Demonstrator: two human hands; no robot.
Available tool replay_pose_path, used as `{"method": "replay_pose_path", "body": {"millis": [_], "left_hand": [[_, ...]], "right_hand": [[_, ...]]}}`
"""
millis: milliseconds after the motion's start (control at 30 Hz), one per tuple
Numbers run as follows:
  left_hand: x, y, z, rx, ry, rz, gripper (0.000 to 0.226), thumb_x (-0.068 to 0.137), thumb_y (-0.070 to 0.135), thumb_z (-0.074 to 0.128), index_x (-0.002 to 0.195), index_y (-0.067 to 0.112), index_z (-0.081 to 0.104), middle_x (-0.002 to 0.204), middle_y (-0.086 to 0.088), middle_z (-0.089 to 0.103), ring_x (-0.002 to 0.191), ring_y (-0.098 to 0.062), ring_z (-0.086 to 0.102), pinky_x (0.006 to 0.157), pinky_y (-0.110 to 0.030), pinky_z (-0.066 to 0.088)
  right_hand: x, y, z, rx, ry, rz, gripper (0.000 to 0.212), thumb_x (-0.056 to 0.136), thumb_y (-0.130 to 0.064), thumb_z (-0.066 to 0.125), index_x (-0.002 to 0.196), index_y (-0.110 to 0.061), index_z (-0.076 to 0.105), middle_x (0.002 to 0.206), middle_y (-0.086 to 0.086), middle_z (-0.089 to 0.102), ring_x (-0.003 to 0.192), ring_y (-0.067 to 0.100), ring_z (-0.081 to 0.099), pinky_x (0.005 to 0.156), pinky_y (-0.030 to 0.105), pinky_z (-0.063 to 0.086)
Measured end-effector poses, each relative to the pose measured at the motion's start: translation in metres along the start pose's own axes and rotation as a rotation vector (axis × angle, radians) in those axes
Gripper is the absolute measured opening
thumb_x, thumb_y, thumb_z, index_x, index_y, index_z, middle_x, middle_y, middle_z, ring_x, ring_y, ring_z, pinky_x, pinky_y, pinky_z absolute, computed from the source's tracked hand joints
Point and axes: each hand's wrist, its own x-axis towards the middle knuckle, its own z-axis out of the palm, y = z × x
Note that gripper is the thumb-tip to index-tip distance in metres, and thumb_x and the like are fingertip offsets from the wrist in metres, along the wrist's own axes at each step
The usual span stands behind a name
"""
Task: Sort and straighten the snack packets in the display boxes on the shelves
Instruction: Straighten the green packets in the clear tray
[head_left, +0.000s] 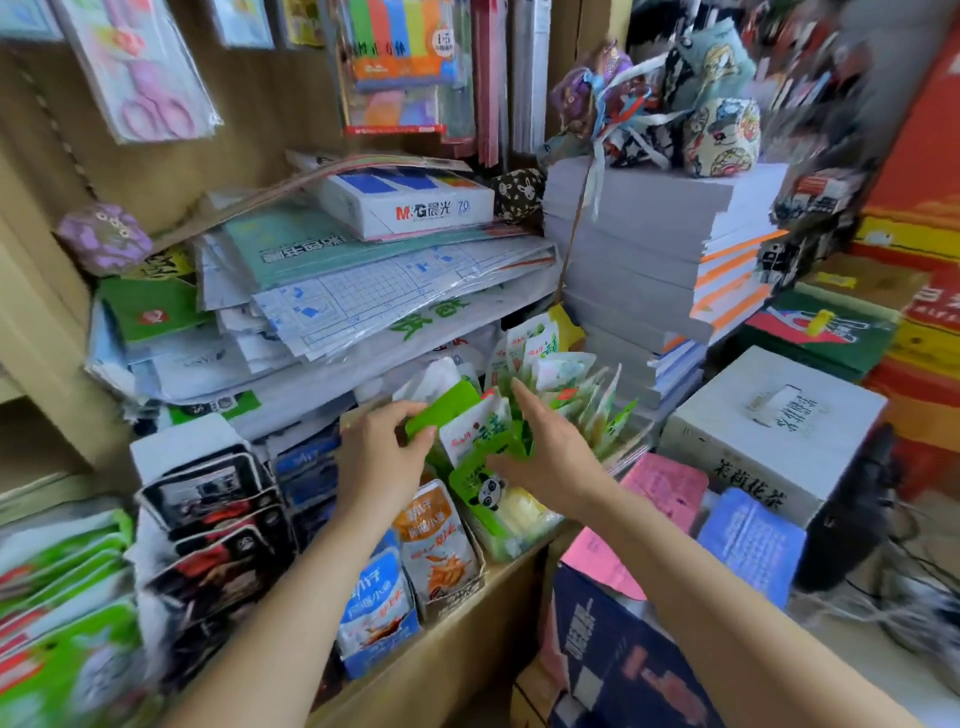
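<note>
On the shelf (470, 642), the display boxes sit in a line running from near left to far right: black packets (208, 512), blue packets (371, 597), orange packets (441, 543), panda packets (485, 491), and farthest away a loose, fanned-out row of green-and-white packets (582, 397), tucked under a pile of paper sheets.

The left hand (382, 457) has its fingers curled and pinches a green packet (444, 408) by its left edge, thumb on the near face, holding it tilted at the left end of that far row. The right hand (550, 447) is spread flat, with straight fingers reaching into the fanned row and the thumb stretched left toward the packets in front. It grips nothing. Whether the palm presses on the packets I cannot tell.

These packets look light, thin and glossy, so they are likely to slide against each other and flop over when one is pulled. A pinch at the sealed top edge or a side seam should hold best. Squaring the row probably works better with both hands flat against its two ends than by handling single packets.
</note>
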Motion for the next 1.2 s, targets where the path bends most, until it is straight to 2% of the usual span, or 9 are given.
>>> {"method": "replay_pose_path", "body": {"millis": [100,200,333,433,533,700,800,933,1200], "left_hand": [[0.002,-0.003,0.004,-0.145,0.008,-0.007,0.022,0.085,0.014,0.079,0.105,0.021,0.077,0.089,0.009,0.069,0.079,-0.014,0.07,0.076,-0.035,0.059],[0.003,-0.003,0.004,-0.139,0.072,0.054,0.022,0.086,0.016,0.078,0.107,0.022,0.078,0.081,0.008,0.068,0.068,-0.013,0.066,0.067,-0.03,0.053],[0.011,-0.005,0.002,-0.217,0.16,0.066,0.021,0.093,0.022,0.07,0.11,0.031,0.077,0.079,0.005,0.073,0.058,-0.017,0.067,0.062,-0.036,0.056],[0.013,-0.001,0.005,-0.235,0.178,0.065,0.018,0.09,0.017,0.072,0.102,0.027,0.08,0.081,0.004,0.077,0.065,-0.011,0.07,0.069,-0.037,0.059],[0.008,0.002,0.01,-0.15,0.089,0.075,0.016,0.086,0.015,0.075,0.097,0.025,0.082,0.08,0.007,0.077,0.064,-0.003,0.067,0.069,-0.025,0.057],[0.008,0.004,0.008,-0.173,-0.059,0.028,0.015,0.088,0.021,0.074,0.1,0.025,0.081,0.089,0.009,0.078,0.079,0.001,0.069,0.075,-0.017,0.054],[0.008,0.003,0.002,-0.236,-0.103,0.013,0.02,0.089,0.017,0.067,0.103,0.025,0.08,0.085,0.014,0.077,0.075,0.01,0.064,0.068,-0.008,0.047],[0.009,-0.002,-0.005,-0.209,0.137,0.024,0.014,0.088,0.019,0.068,0.091,0.024,0.081,0.079,0.013,0.075,0.072,0.002,0.067,0.074,-0.029,0.059],[0.016,-0.015,-0.005,0.077,0.045,0.02,0.035,0.081,0.035,0.083,0.113,0.025,0.075,0.105,0.006,0.074,0.094,-0.013,0.066,0.073,-0.032,0.056]], "right_hand": [[0.01,0.003,0.012,0.059,-0.064,0.068,0.094,0.09,-0.037,0.071,0.159,-0.033,0.008,0.157,-0.004,0.036,0.127,0.022,0.055,0.099,0.028,0.046],[0.016,0.007,0.017,0.131,-0.059,0.058,0.084,0.09,-0.029,0.073,0.157,-0.037,0.022,0.144,-0.015,0.045,0.101,0.012,0.064,0.076,0.016,0.05],[0.014,0.006,0.02,0.182,-0.06,0.013,0.08,0.091,-0.02,0.073,0.156,-0.032,0.026,0.133,-0.024,0.04,0.128,0.003,0.047,0.092,0.014,0.045],[0.016,0.008,0.022,0.111,-0.065,0.008,0.08,0.092,-0.024,0.071,0.156,-0.034,0.024,0.14,-0.023,0.041,0.121,0.027,0.059,0.095,0.033,0.053],[0.015,0.009,0.029,0.028,0.031,-0.042,0.091,0.09,-0.025,0.074,0.158,-0.036,0.015,0.154,-0.006,0.044,0.115,0.02,0.061,0.096,0.029,0.051],[0.013,0.005,0.03,-0.31,0.14,-0.402,0.098,0.087,-0.012,0.072,0.159,-0.033,0.01,0.168,-0.006,0.005,0.151,0.023,0.022,0.117,0.037,0.029],[0.018,0.01,0.03,-0.417,0.137,-0.452,0.085,0.088,-0.019,0.071,0.158,-0.028,0.023,0.165,-0.002,0.021,0.151,0.023,0.022,0.12,0.042,0.024],[0.018,0.016,0.03,-0.434,0.223,-0.464,0.056,0.084,-0.028,0.075,0.136,-0.02,0.056,0.137,-0.001,0.056,0.133,0.023,0.046,0.105,0.046,0.04],[0.015,0.032,0.02,-0.458,0.258,-0.419,0.038,0.085,-0.034,0.075,0.118,-0.018,0.068,0.11,-0.003,0.064,0.105,0.024,0.058,0.087,0.039,0.049]]}}
